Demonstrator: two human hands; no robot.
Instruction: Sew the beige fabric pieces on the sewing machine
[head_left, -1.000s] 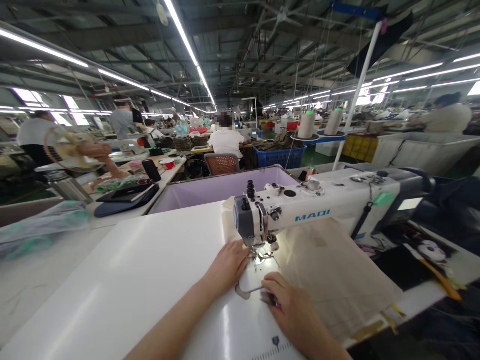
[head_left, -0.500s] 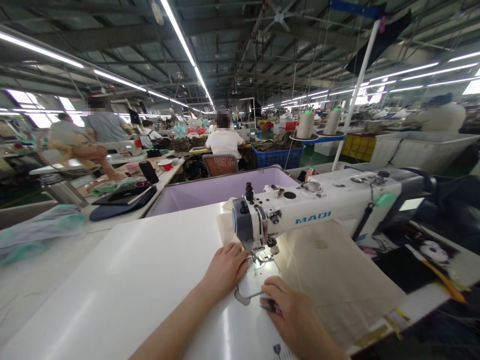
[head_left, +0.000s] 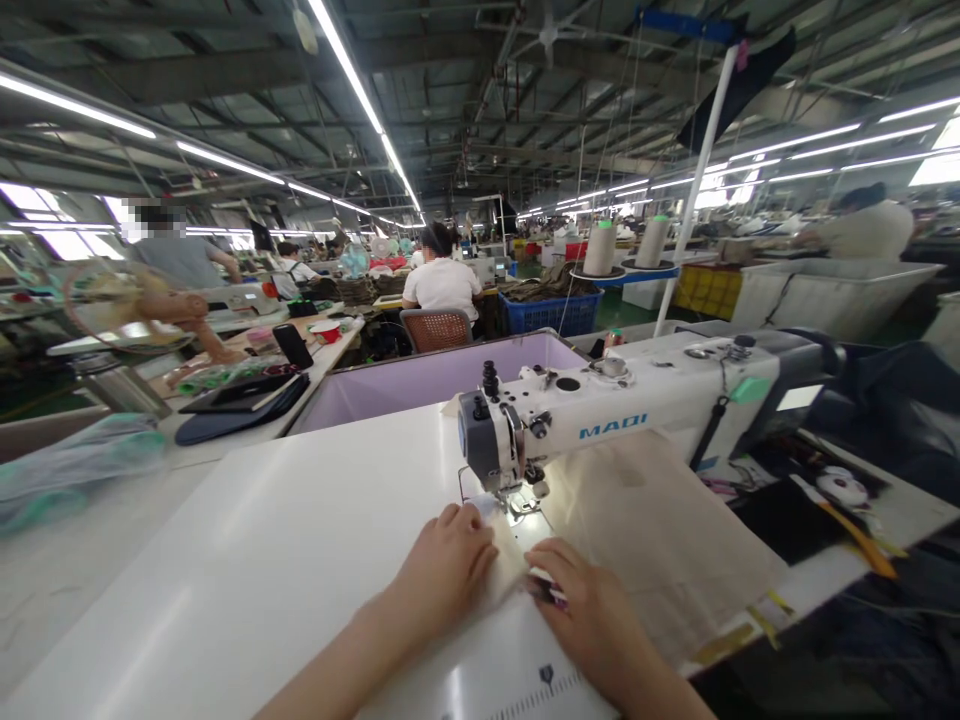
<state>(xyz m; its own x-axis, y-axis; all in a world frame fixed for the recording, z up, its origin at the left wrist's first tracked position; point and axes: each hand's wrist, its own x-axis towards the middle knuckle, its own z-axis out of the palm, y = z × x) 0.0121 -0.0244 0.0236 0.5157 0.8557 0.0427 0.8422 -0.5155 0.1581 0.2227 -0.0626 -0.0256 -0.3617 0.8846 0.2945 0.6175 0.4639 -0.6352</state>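
Fabric (head_left: 510, 566), beige, is placed on the near side of the presser foot (head_left: 523, 502), under the curled left hand (head_left: 448, 560), pinch unclear; likely thread snips (head_left: 543, 588) are gripped by the right hand (head_left: 589, 605). Cloth is best kept flat, blades clear.

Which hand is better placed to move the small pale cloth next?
Probably the left hand: its fingers touch the small pale cloth, while the right hand holds a dark tool.

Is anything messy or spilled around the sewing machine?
I see no spill or damage near the sewing machine. At right, an orange strip lies slantwise beside a black piece, messier than the spread beige cloth.
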